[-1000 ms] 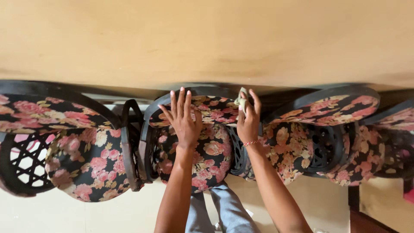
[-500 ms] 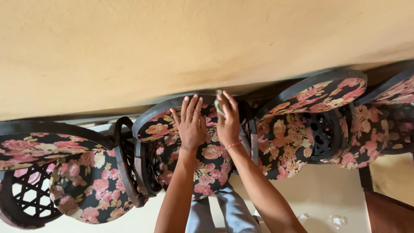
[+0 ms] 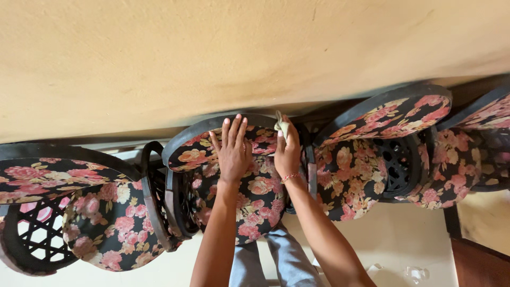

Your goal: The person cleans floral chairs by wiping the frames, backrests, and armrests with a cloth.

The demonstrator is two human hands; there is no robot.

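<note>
My left hand [image 3: 234, 153] lies flat with fingers spread on the floral cushion of a dark-framed chair [image 3: 255, 191] directly in front of me. My right hand [image 3: 287, 155], with a thin bracelet at the wrist, rests just to the right of it on the same cushion. It grips a small pale cloth [image 3: 281, 125] that presses against the chair's upper dark rim near the wall.
A matching floral chair [image 3: 90, 212] stands to the left and another [image 3: 382, 154] to the right, with a further one at the far right edge [image 3: 478, 149]. A beige wall [image 3: 239, 53] runs behind them. The floor is pale [image 3: 393, 239], and my jeans [image 3: 276, 260] show below.
My right hand with the cloth has slid left along the chair's top edge, closer to my left hand. The left hand stays flat on the cushion. The view has shifted slightly.
</note>
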